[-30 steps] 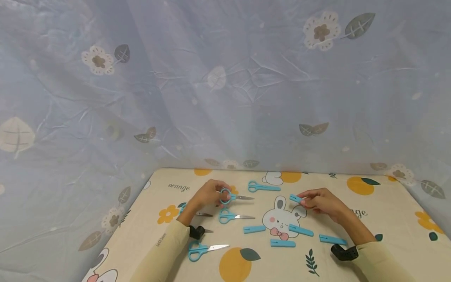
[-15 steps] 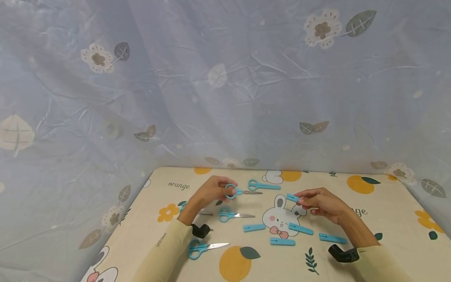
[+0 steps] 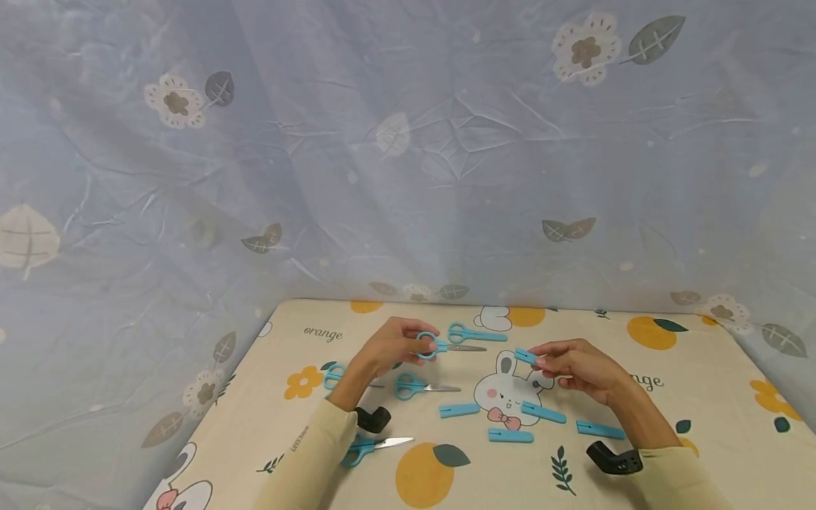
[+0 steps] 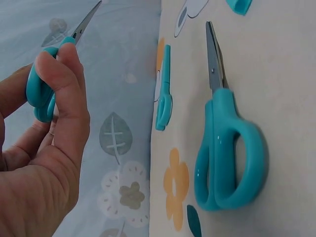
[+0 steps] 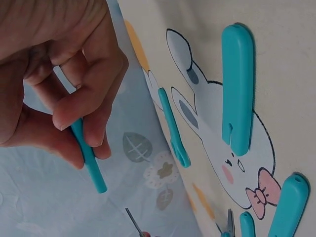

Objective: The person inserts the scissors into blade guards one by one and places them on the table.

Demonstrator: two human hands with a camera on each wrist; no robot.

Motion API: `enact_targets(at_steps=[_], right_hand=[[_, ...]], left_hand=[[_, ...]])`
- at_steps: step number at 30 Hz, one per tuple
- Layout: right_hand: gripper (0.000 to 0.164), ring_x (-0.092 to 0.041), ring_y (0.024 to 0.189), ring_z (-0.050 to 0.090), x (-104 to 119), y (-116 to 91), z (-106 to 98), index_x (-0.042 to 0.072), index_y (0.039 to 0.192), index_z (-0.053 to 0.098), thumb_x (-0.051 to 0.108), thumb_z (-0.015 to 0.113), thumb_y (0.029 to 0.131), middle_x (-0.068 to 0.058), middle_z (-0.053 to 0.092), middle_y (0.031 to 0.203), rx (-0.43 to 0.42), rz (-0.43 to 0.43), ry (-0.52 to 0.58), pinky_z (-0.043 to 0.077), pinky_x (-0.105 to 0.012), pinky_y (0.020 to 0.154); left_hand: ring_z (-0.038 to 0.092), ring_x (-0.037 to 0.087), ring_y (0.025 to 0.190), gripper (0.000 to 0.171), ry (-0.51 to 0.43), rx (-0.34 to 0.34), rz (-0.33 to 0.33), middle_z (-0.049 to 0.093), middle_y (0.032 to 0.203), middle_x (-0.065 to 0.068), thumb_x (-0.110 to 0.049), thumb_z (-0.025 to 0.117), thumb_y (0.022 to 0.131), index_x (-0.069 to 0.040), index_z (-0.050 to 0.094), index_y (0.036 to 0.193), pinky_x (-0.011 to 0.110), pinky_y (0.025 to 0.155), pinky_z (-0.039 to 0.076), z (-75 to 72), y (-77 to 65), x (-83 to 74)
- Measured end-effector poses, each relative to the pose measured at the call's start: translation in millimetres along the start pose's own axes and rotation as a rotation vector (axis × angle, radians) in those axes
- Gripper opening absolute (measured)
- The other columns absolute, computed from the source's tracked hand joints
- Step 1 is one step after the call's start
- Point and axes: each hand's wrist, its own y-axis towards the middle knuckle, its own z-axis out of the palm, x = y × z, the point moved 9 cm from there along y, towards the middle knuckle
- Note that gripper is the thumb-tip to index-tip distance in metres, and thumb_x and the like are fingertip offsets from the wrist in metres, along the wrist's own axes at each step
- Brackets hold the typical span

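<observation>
Blade tip and sheath face each other, a gap between them, right of centre in the lower half of the frame.

From my remote post I see the left hand [image 3: 398,347] with its grip curled round the handles of one pair of blue scissors [image 3: 443,347], while the right hand [image 3: 581,367] has a blade sheath [image 3: 525,355] pinched between thumb and fingers, no slack in either. On the cloth-covered bench [image 3: 714,404], a sheathed pair [image 3: 481,336] lies just above them in the frame, a bare pair [image 3: 408,387] below. I judge the step in hand to be lining up blade and sheath; the next move calls for a straight, level approach, tip into the sheath's near end.
</observation>
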Motion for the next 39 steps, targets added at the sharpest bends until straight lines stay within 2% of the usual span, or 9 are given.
enact_targets(at_steps=[5,12,18,20,25,27,32,34,39], right_hand=[[0.036,-0.022,0.092,0.063,3,1,3,0.003,0.136,0.072,0.02,0.07,0.104,0.001,0.079,0.104,-0.009,-0.006,-0.038,0.052,-0.026,0.066],[0.037,-0.024,0.092,0.062,4,2,8,0.0,0.137,0.071,0.014,0.066,0.104,-0.002,0.079,0.108,-0.03,-0.013,-0.089,0.053,-0.028,0.066],[0.036,-0.026,0.093,0.061,6,2,9,0.0,0.136,0.072,0.016,0.067,0.103,-0.006,0.079,0.112,-0.044,-0.02,-0.12,0.053,-0.03,0.068],[0.036,-0.026,0.093,0.061,7,3,9,0.0,0.135,0.072,0.016,0.068,0.103,-0.008,0.079,0.113,-0.044,-0.023,-0.126,0.053,-0.031,0.068],[0.035,-0.025,0.093,0.061,9,4,11,0.001,0.134,0.073,0.014,0.066,0.103,-0.009,0.08,0.115,-0.036,-0.031,-0.127,0.053,-0.03,0.067],[0.035,-0.025,0.092,0.061,10,4,12,0.001,0.134,0.073,0.013,0.065,0.103,-0.008,0.08,0.114,-0.031,-0.035,-0.125,0.054,-0.029,0.067],[0.034,-0.025,0.091,0.062,10,3,16,0.0,0.133,0.073,0.013,0.065,0.103,-0.007,0.08,0.112,-0.02,-0.046,-0.11,0.053,-0.029,0.066],[0.034,-0.025,0.091,0.062,10,3,17,0.0,0.133,0.073,0.012,0.065,0.102,-0.007,0.08,0.112,-0.017,-0.05,-0.106,0.053,-0.028,0.065],[0.034,-0.025,0.09,0.061,11,4,18,-0.001,0.133,0.073,0.012,0.066,0.102,-0.006,0.08,0.11,-0.009,-0.055,-0.105,0.053,-0.028,0.065]], left_hand=[[0.08,0.031,0.102,0.045,-0.022,0.011,0.001,0.078,0.097,0.0,-0.006,0.076,0.099,0.006,0.064,0.141,0.028,0.075,0.066,4.8,1.3,1.3],[0.078,0.039,0.108,0.045,-0.047,0.034,0.021,0.075,0.093,-0.002,-0.006,0.073,0.101,0.01,0.061,0.142,0.029,0.076,0.065,13.0,1.7,1.1],[0.08,0.021,0.094,0.041,-0.068,0.029,0.011,0.073,0.091,-0.001,-0.004,0.074,0.1,0.006,0.065,0.138,0.025,0.072,0.064,16.4,2.2,0.0],[0.079,0.02,0.093,0.039,-0.071,0.027,0.009,0.073,0.091,-0.001,-0.004,0.075,0.099,0.004,0.068,0.136,0.025,0.072,0.064,17.4,2.4,-1.2],[0.08,0.025,0.097,0.039,-0.058,0.04,0.018,0.072,0.091,-0.002,-0.005,0.076,0.099,0.005,0.067,0.136,0.026,0.074,0.065,21.0,3.8,-4.3],[0.08,0.033,0.102,0.042,-0.048,0.047,0.019,0.073,0.092,-0.002,-0.006,0.076,0.099,0.007,0.065,0.138,0.027,0.075,0.065,22.6,4.7,-5.0],[0.081,0.031,0.099,0.038,-0.037,0.05,0.015,0.074,0.094,-0.001,-0.007,0.078,0.098,0.002,0.07,0.134,0.028,0.075,0.066,26.0,7.6,-4.5],[0.081,0.026,0.096,0.035,-0.037,0.05,0.016,0.074,0.093,0.0,-0.006,0.077,0.098,0.0,0.071,0.132,0.027,0.073,0.065,27.2,8.2,-4.4],[0.078,0.044,0.108,0.042,-0.038,0.056,0.013,0.073,0.091,-0.001,-0.004,0.075,0.099,0.007,0.065,0.138,0.026,0.072,0.065,29.4,8.7,-5.5]])
